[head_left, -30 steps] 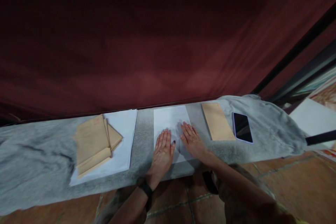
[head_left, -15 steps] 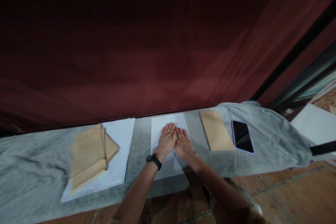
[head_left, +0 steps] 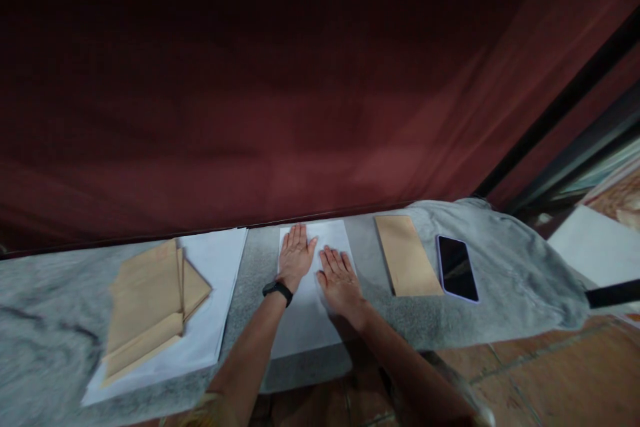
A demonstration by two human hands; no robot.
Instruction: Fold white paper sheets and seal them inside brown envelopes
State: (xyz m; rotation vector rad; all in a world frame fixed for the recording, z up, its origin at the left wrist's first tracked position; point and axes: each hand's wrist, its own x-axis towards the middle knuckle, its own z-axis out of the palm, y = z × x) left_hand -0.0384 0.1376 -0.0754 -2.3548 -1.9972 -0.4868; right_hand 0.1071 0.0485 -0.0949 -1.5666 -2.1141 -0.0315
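Observation:
A white sheet of paper [head_left: 306, 320] lies on the grey cloth-covered bench [head_left: 50, 320] in front of me. My left hand [head_left: 295, 255], with a black band on its wrist, lies flat on the sheet's far left part, fingers stretched out. My right hand [head_left: 339, 280] rests flat on the sheet just to the right and a little nearer me, fingers spread. Neither hand holds anything.
At the left a pile of brown envelopes [head_left: 147, 310] lies on a stack of white paper [head_left: 215, 280]. To the right of the sheet lie one brown envelope [head_left: 407, 257] and a dark phone [head_left: 456, 268]. A dark red curtain [head_left: 300, 93] hangs behind the bench.
My hands slid from the near part of the sheet toward its far edge, came together, then parted; the left hand now lies farthest, near the sheet's top left.

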